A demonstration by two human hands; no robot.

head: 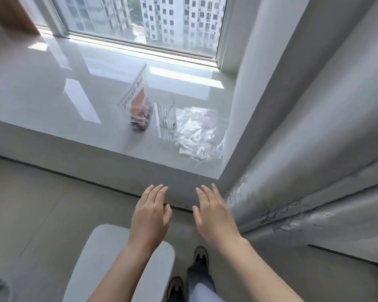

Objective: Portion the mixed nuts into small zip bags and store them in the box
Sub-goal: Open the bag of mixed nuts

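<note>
- Your left hand (pixel 150 211) and right hand (pixel 214 211) hover side by side, a little apart, fingers straight, holding nothing, short of the window ledge (pixel 52 101).
- The nuts sit in the "Sealed Bag" pouch (pixel 138 105) standing on the ledge; just right of it are a clear container (pixel 166 115), perhaps the box, and a heap of empty zip bags (pixel 200 132).
- Portioning looks unstarted: no small bag appears filled.
- Next, probably reach forward and take one zip bag off the heap; the slippery film calls for a careful pinch.

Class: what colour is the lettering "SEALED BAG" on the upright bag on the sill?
Orange-red lettering on a white strip, seen in the head view.
</note>
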